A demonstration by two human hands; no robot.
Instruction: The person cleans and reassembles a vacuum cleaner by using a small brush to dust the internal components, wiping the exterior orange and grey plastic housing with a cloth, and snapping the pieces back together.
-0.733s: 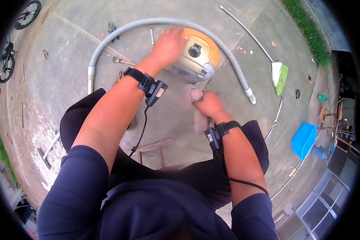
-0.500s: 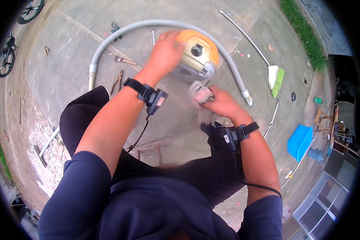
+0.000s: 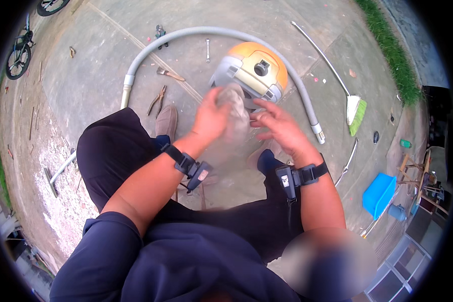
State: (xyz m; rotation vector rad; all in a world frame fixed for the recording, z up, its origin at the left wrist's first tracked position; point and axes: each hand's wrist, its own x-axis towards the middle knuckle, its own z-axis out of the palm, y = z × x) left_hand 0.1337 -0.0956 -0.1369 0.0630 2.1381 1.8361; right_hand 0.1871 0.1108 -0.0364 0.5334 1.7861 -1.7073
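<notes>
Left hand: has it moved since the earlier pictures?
Yes: judged against the wrench on the floor, the left hand has moved back toward the person's body, to the cloth.

Concrete floor: grey and stained, spread across the middle and upper frame
Pale seam: running slantwise from the upper left toward the centre
Bare earth: brownish, bordering the concrete along the left side
White powdery patch: scattered over the ground at lower left
Grass strip: bright green, curving down the upper right
Wooden stand: open-framed, set near the right edge
Paned window: pale-framed, slanting across the lower right corner
Light: soft, even daylight
</notes>
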